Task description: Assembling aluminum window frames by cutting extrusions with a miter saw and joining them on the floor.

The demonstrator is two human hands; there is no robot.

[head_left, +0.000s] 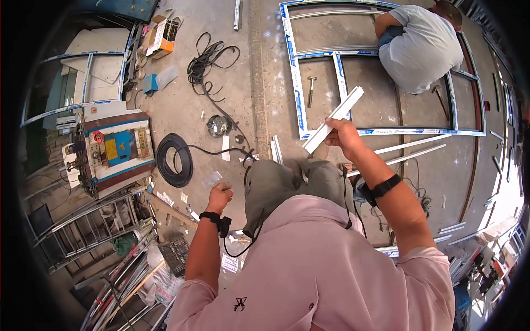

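Note:
My right hand (pixel 343 137) is closed around a short white profile strip (pixel 349 103), which slants up and to the right in front of my knees. The strip's far end reaches over the near left corner of a large window frame (pixel 298 94) lying on the floor, white with blue protective film. My left hand (pixel 221 198) hangs beside my left thigh with its fingers curled in. Whether anything small is inside those fingers is hidden. A hammer (pixel 311 91) lies within the frame, near its left side.
A co-worker in a grey shirt (pixel 422 48) crouches at the frame's far right, near a second hammer (pixel 440 102). To my left are a black coiled hose (pixel 175 160), tangled black strips (pixel 207 66), a machine (pixel 118 149) and a ladder (pixel 91 223). Long white profiles (pixel 411 154) lie right.

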